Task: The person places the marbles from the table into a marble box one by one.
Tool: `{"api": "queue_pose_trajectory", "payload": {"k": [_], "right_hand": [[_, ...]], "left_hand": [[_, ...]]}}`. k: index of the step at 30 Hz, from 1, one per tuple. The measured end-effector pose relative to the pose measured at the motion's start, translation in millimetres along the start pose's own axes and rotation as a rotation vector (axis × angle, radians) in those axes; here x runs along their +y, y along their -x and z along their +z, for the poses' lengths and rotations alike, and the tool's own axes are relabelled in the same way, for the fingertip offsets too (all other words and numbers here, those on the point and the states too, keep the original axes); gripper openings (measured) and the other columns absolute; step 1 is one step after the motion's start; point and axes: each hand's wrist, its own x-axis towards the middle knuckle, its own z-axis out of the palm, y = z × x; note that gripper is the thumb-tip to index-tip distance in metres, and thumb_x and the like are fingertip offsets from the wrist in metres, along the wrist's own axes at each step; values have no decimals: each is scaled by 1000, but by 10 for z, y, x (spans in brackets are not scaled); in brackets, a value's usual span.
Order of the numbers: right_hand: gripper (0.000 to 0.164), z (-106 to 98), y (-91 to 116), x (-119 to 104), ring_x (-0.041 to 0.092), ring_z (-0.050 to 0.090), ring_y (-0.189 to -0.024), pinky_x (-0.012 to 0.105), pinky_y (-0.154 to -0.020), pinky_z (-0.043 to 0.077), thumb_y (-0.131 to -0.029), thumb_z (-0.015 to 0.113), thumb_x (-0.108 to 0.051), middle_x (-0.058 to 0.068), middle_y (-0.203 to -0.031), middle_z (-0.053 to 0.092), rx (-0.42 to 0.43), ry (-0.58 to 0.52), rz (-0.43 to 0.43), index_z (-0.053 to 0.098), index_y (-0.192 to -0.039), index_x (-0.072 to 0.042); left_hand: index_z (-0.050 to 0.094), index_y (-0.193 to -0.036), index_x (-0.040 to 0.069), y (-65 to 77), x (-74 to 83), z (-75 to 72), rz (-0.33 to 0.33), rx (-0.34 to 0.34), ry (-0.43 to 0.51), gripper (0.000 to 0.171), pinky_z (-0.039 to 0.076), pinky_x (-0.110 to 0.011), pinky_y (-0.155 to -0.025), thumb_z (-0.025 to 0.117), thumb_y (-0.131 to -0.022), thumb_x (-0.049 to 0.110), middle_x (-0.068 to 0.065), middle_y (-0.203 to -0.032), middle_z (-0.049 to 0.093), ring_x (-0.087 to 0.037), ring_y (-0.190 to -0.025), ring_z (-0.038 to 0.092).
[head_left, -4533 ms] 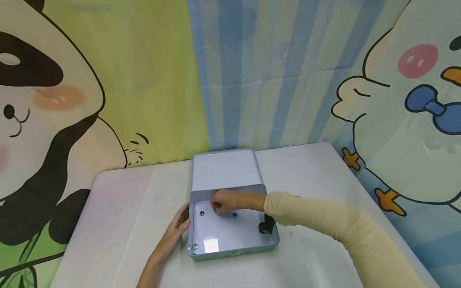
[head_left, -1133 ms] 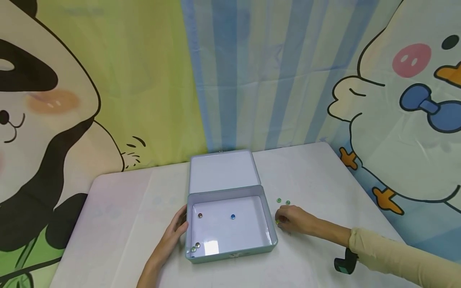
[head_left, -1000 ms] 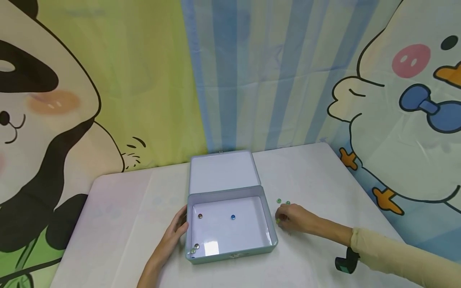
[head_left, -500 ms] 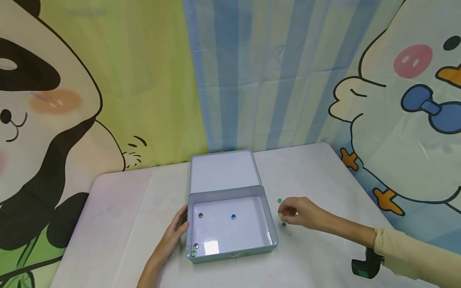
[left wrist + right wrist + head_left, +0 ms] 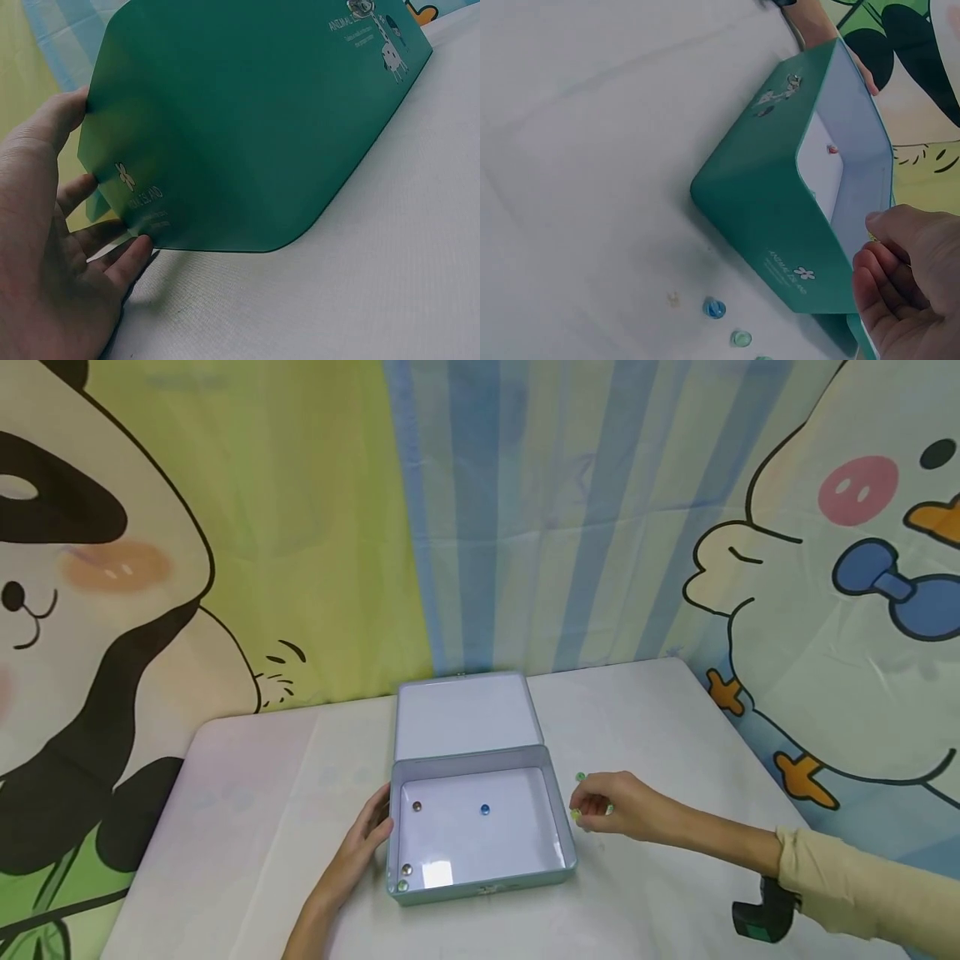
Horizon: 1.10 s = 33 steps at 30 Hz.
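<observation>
My left hand point(image 5: 360, 839) rests against the left outer wall of a green tin box point(image 5: 487, 890); its fingertips touch that wall in the left wrist view. My right hand point(image 5: 622, 807) is beside the box's right wall, pinching a small yellow-green marble point(image 5: 575, 815) between thumb and forefinger. A pale green spot shows within the curl of that hand, too small to make out. Inside the box lie a brown marble point(image 5: 417, 807), a blue marble point(image 5: 485, 810), and a clear marble point(image 5: 407, 869) near a greenish marble point(image 5: 402, 886) in the near left corner.
The white lid point(image 5: 468, 718) leans back from the box's far edge. Right of the box, a green marble point(image 5: 581, 777) lies on the white table point(image 5: 675, 735). The right wrist view also shows a blue marble point(image 5: 715, 307) on the table, beside a pale green marble point(image 5: 741, 338).
The right hand was over the box, then moved right to the loose marbles. It has since lifted slightly with the yellow-green marble and drifted left. The left hand has stayed at the box.
</observation>
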Motion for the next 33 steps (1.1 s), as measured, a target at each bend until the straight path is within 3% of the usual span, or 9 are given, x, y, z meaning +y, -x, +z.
{"api": "queue_pose_trajectory", "payload": {"k": [6, 15, 22, 33], "right_hand": [[9, 19, -328, 55, 2, 59, -73, 16, -67, 54, -85, 70, -2, 0, -82, 68, -1, 46, -33, 68, -93, -3], [7, 141, -864, 68, 5, 57, -77, 15, -68, 51, -88, 69, -7, 1, -86, 67, -91, 131, 19, 68, -95, -4], [6, 317, -1145, 57, 5, 55, -75, 15, -67, 48, -87, 69, -6, -1, -85, 67, -215, 169, 61, 69, -93, -6], [4, 549, -1489, -4, 6, 56, -74, 16, -67, 48, -88, 69, -8, 1, -84, 69, -301, 257, 30, 69, -92, -6]], "left_hand": [[21, -155, 25, 5, -3, -11, -4, -2, 0, 56, 10, -66, -116, 41, -103, 25, -10, -162, 21, -39, -149, 19], [21, -154, 29, 10, 15, -13, 3, -6, 2, 54, 9, -67, -116, 40, -103, 26, -7, -162, 21, -38, -149, 20], [22, -153, 30, 8, -4, -25, -3, -2, 23, 55, 9, -67, -116, 42, -102, 26, -6, -162, 22, -36, -149, 20], [23, -153, 31, -3, -14, -14, 9, -14, 35, 55, 11, -64, -118, 43, -102, 26, -5, -162, 23, -33, -149, 21]]}}
